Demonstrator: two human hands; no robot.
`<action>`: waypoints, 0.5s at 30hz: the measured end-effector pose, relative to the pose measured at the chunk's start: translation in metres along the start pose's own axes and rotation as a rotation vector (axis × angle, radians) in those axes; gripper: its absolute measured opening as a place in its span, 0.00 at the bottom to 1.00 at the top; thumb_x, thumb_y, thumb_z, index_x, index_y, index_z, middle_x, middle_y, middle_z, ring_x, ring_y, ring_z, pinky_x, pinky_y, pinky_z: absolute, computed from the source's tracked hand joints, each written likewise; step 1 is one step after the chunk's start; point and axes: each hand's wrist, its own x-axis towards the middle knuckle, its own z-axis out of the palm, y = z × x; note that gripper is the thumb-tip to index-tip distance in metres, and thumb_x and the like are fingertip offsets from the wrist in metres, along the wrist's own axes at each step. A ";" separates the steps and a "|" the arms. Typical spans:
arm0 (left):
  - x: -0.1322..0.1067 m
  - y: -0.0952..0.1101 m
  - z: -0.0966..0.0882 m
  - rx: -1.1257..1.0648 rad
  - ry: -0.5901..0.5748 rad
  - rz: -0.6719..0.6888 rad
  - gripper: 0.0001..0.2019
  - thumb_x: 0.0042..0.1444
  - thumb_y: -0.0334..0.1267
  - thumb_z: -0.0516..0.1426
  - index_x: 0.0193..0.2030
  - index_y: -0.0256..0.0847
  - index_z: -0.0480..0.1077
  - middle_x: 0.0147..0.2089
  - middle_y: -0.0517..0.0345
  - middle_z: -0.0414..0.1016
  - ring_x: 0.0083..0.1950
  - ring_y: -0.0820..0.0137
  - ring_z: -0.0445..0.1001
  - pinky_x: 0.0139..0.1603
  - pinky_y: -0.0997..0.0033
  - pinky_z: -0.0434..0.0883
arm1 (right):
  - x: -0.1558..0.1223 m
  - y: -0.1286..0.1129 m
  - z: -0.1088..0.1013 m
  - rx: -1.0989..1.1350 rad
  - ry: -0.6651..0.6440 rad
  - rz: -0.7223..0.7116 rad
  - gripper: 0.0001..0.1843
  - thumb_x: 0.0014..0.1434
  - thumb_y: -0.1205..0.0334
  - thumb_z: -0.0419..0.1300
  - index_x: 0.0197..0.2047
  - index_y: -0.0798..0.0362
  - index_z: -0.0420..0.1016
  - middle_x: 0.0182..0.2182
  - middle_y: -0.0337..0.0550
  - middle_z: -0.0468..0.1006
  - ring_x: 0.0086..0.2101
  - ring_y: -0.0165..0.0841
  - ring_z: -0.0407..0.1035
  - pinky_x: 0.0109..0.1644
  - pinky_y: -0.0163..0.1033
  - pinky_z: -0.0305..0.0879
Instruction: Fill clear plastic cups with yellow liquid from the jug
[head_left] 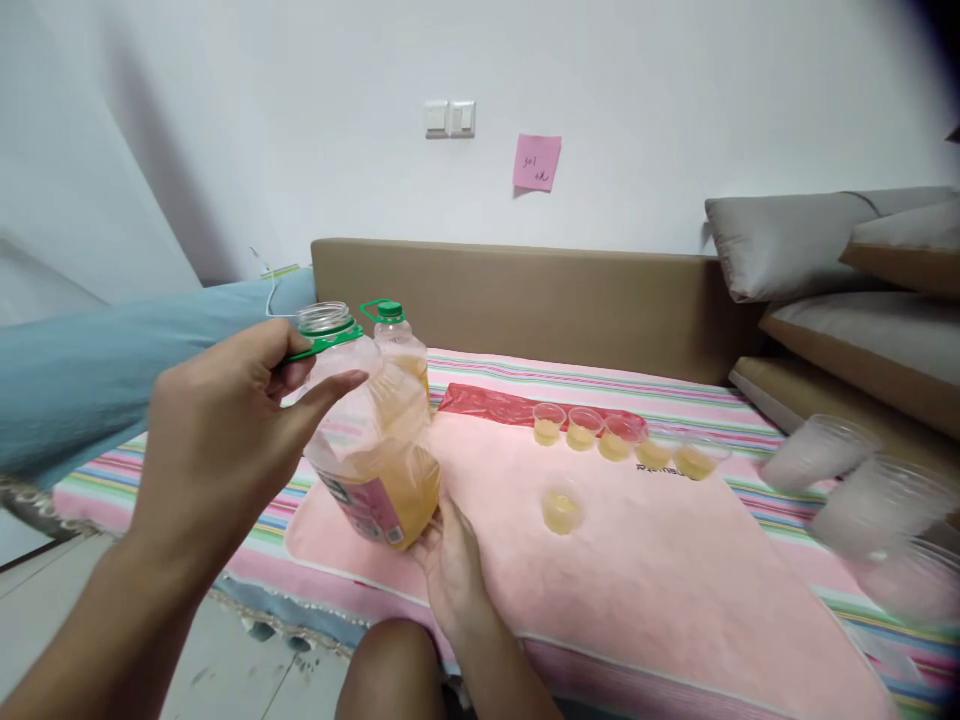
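Note:
My left hand [221,435] is closed around the neck and green handle ring of a large clear bottle [379,450], which is uncapped, tilted and partly filled with yellow liquid. Under the bottle's base, my right hand [450,560] cups it with fingers curled against the bottom. Just behind it a second bottle [399,345] with a green cap stands upright. On the pink towel [645,580] a row of several small clear cups [619,437] holds yellow liquid. One more filled cup [562,508] stands alone, closer to me.
A stack of empty clear cups [862,490] lies blurred at the right edge. A red plastic bag [487,405] lies behind the cup row. The towel covers a striped sheet [570,375] on a bed with a brown headboard [525,295]. Grey cushions [787,245] are piled at the right.

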 end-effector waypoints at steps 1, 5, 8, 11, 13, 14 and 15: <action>0.002 -0.004 0.003 0.014 0.004 0.007 0.25 0.59 0.48 0.65 0.26 0.41 0.53 0.24 0.69 0.51 0.27 0.76 0.48 0.31 0.74 0.51 | 0.005 0.003 0.000 0.042 -0.001 0.013 0.26 0.71 0.44 0.64 0.62 0.55 0.71 0.56 0.53 0.73 0.50 0.45 0.74 0.53 0.53 0.75; 0.007 -0.028 0.019 0.060 0.018 0.060 0.25 0.59 0.44 0.66 0.26 0.43 0.52 0.25 0.69 0.53 0.26 0.75 0.49 0.30 0.71 0.50 | 0.023 0.012 0.004 0.150 -0.030 0.038 0.38 0.53 0.45 0.77 0.60 0.53 0.70 0.59 0.54 0.75 0.56 0.48 0.72 0.57 0.49 0.73; 0.008 -0.046 0.033 0.059 0.017 0.088 0.24 0.59 0.41 0.66 0.26 0.44 0.52 0.25 0.68 0.53 0.25 0.74 0.50 0.30 0.69 0.51 | 0.035 0.016 0.012 0.171 -0.081 0.015 0.39 0.46 0.51 0.80 0.57 0.54 0.73 0.57 0.53 0.77 0.58 0.47 0.71 0.61 0.46 0.70; 0.009 -0.060 0.045 0.075 0.003 0.077 0.23 0.60 0.41 0.65 0.27 0.43 0.52 0.25 0.68 0.54 0.26 0.74 0.51 0.31 0.69 0.51 | 0.047 0.019 0.021 0.152 -0.109 -0.016 0.38 0.42 0.55 0.80 0.55 0.55 0.76 0.54 0.53 0.79 0.56 0.48 0.73 0.62 0.47 0.69; 0.010 -0.067 0.052 0.086 -0.008 0.070 0.23 0.59 0.41 0.65 0.27 0.43 0.52 0.26 0.68 0.54 0.26 0.74 0.51 0.31 0.69 0.51 | 0.054 0.021 0.027 0.135 -0.106 -0.039 0.38 0.41 0.57 0.80 0.55 0.55 0.76 0.53 0.53 0.80 0.55 0.49 0.74 0.62 0.48 0.70; 0.011 -0.071 0.056 0.089 -0.013 0.065 0.23 0.59 0.41 0.65 0.27 0.43 0.52 0.26 0.68 0.54 0.26 0.73 0.51 0.31 0.69 0.51 | 0.058 0.023 0.030 0.130 -0.100 -0.052 0.37 0.41 0.57 0.79 0.55 0.55 0.76 0.53 0.53 0.80 0.55 0.49 0.73 0.62 0.48 0.69; 0.011 -0.074 0.059 0.091 -0.020 0.061 0.23 0.60 0.41 0.65 0.27 0.43 0.52 0.26 0.67 0.54 0.26 0.73 0.51 0.32 0.69 0.51 | 0.060 0.024 0.032 0.126 -0.093 -0.063 0.37 0.42 0.56 0.78 0.55 0.55 0.76 0.53 0.53 0.79 0.56 0.49 0.73 0.63 0.48 0.69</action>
